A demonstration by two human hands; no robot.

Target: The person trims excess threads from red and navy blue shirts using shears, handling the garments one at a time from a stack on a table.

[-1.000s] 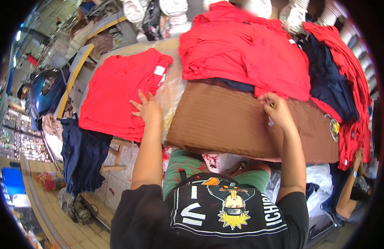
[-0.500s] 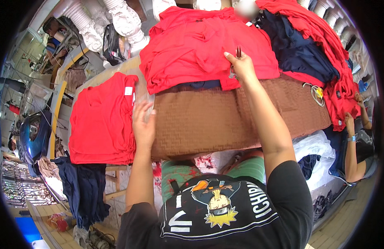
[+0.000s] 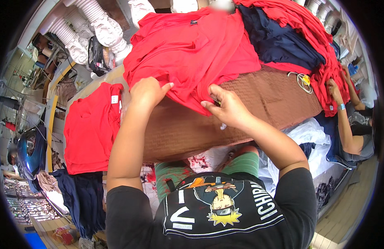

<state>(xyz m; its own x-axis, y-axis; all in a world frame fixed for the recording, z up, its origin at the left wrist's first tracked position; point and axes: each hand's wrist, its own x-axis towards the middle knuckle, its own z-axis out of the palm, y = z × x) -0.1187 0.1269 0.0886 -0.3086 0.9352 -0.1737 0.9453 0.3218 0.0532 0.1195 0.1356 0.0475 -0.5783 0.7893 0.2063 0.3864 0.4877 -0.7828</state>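
Observation:
A red shirt (image 3: 188, 50) lies spread over the far side of the brown-covered table, its near edge lifted and bunched. My left hand (image 3: 148, 93) is closed on the near left part of this edge, thumb pointing right; the other fingertips are hidden. My right hand (image 3: 229, 108) pinches the cloth's near corner between thumb and fingers. The thread snips in that hand are mostly hidden; a small pale bit (image 3: 223, 126) shows below the palm. Left of my left forearm sits a neat stack of folded red shirts (image 3: 92, 128) with a white label.
Navy cloth (image 3: 283, 41) and more red garments pile up at the far right. Tied cord (image 3: 302, 81) lies on the brown cover (image 3: 258, 99). At right, a co-worker's hands (image 3: 337, 91) handle red cloth. White ornate balusters (image 3: 105, 29) stand behind the table.
Both hands have come to the red shirt's near edge and gripped it. Its right side has been drawn left and toward me. The snips' points, upright before, no longer show.

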